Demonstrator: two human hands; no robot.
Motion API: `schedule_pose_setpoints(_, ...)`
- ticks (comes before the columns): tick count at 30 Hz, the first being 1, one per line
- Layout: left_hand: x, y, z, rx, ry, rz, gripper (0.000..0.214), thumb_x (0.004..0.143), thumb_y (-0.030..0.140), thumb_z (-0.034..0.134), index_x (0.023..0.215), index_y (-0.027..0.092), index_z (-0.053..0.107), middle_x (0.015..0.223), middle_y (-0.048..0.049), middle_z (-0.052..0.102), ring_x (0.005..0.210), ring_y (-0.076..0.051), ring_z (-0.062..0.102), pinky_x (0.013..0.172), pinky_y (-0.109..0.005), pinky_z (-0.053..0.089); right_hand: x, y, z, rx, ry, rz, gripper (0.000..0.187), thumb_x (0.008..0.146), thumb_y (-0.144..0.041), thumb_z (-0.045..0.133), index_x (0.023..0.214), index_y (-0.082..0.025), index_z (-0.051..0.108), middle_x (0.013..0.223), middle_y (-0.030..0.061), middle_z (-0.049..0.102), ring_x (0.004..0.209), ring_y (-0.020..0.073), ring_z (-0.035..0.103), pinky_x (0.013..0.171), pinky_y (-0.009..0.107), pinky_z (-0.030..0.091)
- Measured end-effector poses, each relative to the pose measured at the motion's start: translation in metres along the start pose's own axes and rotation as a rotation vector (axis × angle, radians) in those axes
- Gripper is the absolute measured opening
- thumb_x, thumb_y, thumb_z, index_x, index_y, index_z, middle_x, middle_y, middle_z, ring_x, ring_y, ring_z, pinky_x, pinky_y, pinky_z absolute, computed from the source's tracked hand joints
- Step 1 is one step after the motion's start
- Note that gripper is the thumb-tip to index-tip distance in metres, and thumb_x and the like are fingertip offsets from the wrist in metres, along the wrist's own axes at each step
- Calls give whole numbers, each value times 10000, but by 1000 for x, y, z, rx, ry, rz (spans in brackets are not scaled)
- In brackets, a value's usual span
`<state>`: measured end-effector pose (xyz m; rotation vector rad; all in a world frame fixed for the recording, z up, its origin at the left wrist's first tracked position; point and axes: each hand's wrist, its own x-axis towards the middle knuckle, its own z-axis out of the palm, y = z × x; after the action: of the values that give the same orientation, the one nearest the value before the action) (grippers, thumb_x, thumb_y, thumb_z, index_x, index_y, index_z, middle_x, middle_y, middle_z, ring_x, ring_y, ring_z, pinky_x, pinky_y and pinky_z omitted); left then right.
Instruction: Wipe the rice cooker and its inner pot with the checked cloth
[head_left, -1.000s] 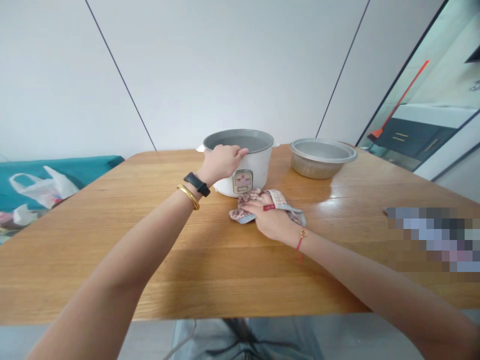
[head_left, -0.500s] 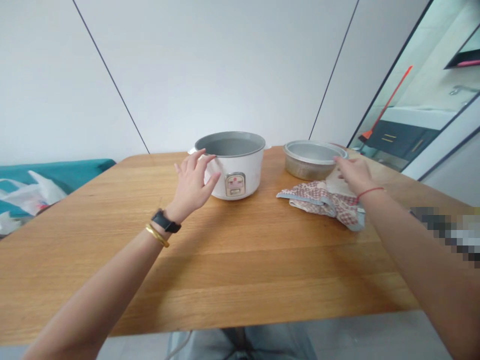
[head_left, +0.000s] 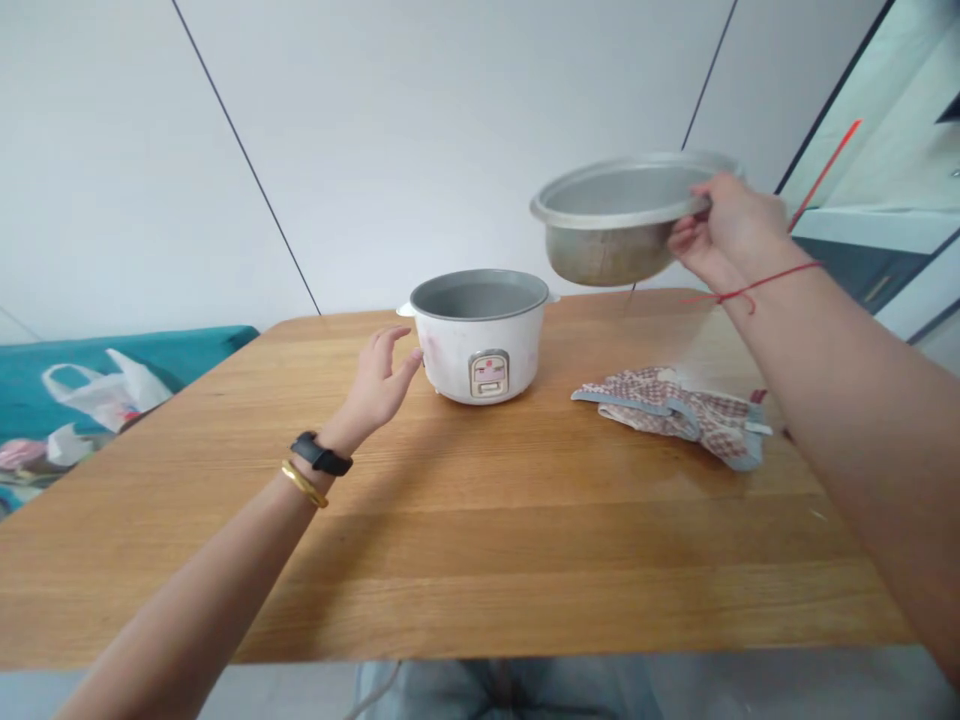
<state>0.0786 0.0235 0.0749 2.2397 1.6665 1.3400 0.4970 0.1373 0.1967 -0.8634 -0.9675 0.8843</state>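
Observation:
My right hand (head_left: 731, 230) grips the rim of a metal rice cooker inner pot (head_left: 607, 250), holding it in the air above the table's far right part. The pot is slightly blurred, and its inside shows grey. A white rice cooker body (head_left: 480, 350) with a grey interior stands at the table's far middle, with its small front panel facing me. Close to its left side is my left hand (head_left: 379, 380), fingers apart and holding nothing. On the table below the lifted pot lies a crumpled checked cloth (head_left: 675, 410) with a blue-grey edge.
The wooden table (head_left: 480, 560) reaches back to a white panelled wall (head_left: 420, 130). Left of it, a plastic bag (head_left: 109, 395) rests on a teal seat (head_left: 202, 350). A red-handled broom (head_left: 829, 170) stands at the back right. A cord (head_left: 379, 690) hangs below the front edge.
My right hand has lifted the inner pot off the table, up and a little to the left. My left hand has lowered slightly beside the cooker. The view has shifted somewhat.

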Motion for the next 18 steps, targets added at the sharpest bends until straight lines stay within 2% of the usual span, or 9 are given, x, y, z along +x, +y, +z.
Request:
schedule_pose_setpoints(1,5,2,5,-63,20,-19,509,944,521,490,1308,167,525,1434,-187,529,1376,-302,454,1175,-518,318,-7,-9,18,61,48,18,255,905,-139,447,666,-217,408,583,-70,392,431,14,414,415,127,284)
schedule_pose_setpoints(4,18,13,22,-289,65,-123,460,949,495,487,1272,171,533,1413,-178,557,1339,-287,500,1117,-491,401,-33,-17,77,128,-30,38,293,948,-193,300,676,-199,408,610,-73,373,455,-8,407,439,145,253)
schedule_pose_setpoints(6,21,20,28,-412,74,-244,407,959,489,474,1222,187,546,1393,-169,578,1312,-288,526,1053,-484,460,-50,-7,109,181,-76,105,246,948,-196,407,703,-211,400,596,-86,359,448,7,373,406,124,258)
schedule_pose_setpoints(8,20,25,30,-474,82,-346,383,961,496,476,1200,205,548,1404,-157,573,1320,-295,520,1025,-488,476,-63,10,129,221,-135,228,244,936,-206,525,733,-216,390,576,-96,354,440,22,351,370,106,261)
schedule_pose_setpoints(12,8,24,27,-508,113,-430,420,949,502,484,1229,196,545,1432,-142,546,1364,-293,476,1077,-479,436,-72,39,139,185,-214,469,241,964,-196,515,767,-208,377,551,-94,363,409,22,347,350,93,265)
schedule_pose_setpoints(15,1,21,25,-525,95,-478,440,940,495,494,1242,180,548,1437,-145,539,1366,-287,471,1114,-474,399,-71,46,132,83,-214,535,212,963,-133,469,780,-203,386,534,-83,387,398,28,360,355,94,288)
schedule_pose_setpoints(18,-6,17,26,-530,67,-501,444,928,503,507,1228,181,563,1417,-148,555,1358,-291,480,1116,-482,395,-71,44,122,-116,-299,573,140,949,-100,471,835,-182,465,567,-31,494,457,59,454,407,124,379)
